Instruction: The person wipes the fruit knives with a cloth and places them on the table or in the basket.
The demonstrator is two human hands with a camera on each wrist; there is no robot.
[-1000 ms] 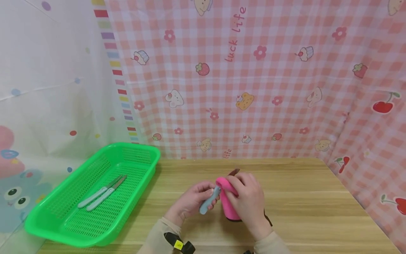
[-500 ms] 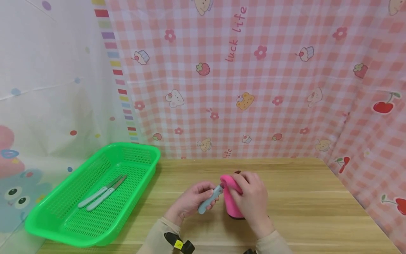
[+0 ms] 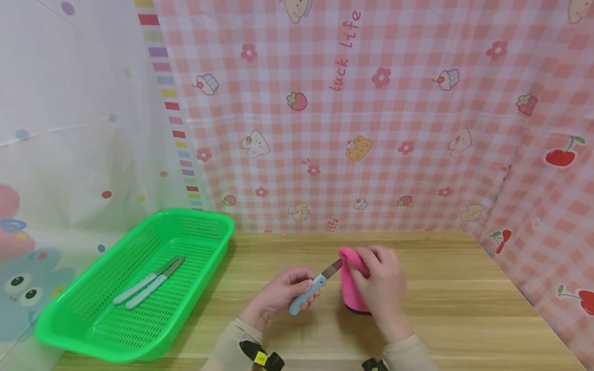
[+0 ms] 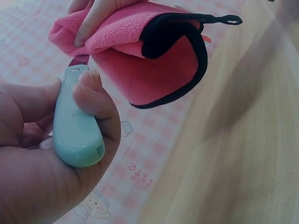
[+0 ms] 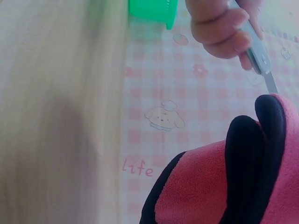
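Note:
My left hand point(image 3: 284, 293) grips the pale blue handle of a small knife point(image 3: 303, 298), its blade slanting up to the right. In the left wrist view the thumb lies along the knife handle point(image 4: 77, 123). My right hand point(image 3: 382, 288) pinches a folded pink cloth point(image 3: 352, 293) around the blade's outer end, so the tip is hidden. Black trim edges the cloth point(image 4: 149, 79), and a small black loop sticks out from one corner in the left wrist view. From the right wrist, the pink cloth point(image 5: 196, 186) hangs down below the blade.
A green perforated basket point(image 3: 204, 296) stands at the left of the wooden table point(image 3: 455, 309). Two knives point(image 3: 148, 291) with pale handles lie side by side in it. A pink checked curtain point(image 3: 278, 170) hangs behind the table.
My right hand has moved right with the cloth, sliding it along the blade toward the tip. More of the blade near the handle now shows; the left hand has hardly moved.

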